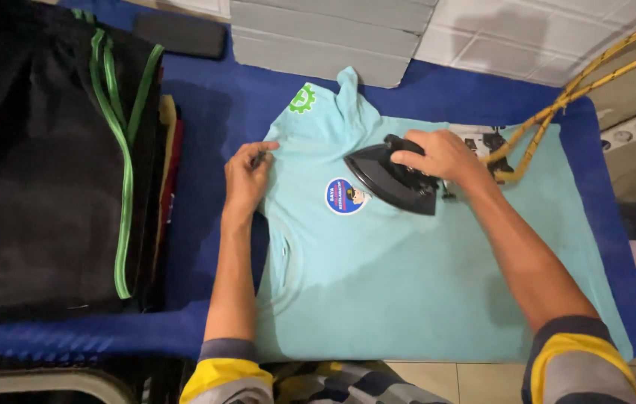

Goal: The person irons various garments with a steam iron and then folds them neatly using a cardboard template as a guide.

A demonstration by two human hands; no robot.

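A light turquoise shirt (407, 269) lies flat on a blue padded surface (206, 105). It carries a round blue and white badge print (345, 196) and a green gear print (302, 99) near the sleeve. My right hand (441, 155) grips the handle of a black iron (392, 179) that rests on the shirt just right of the badge. My left hand (247, 176) presses on the shirt's left edge and pinches the fabric there.
A stack of folded dark clothes with green trim (48, 164) lies at the left. A yellow braided cord (594, 71) runs from the iron to the upper right, near a white power strip (635, 127). Grey boards (325, 37) lean at the back.
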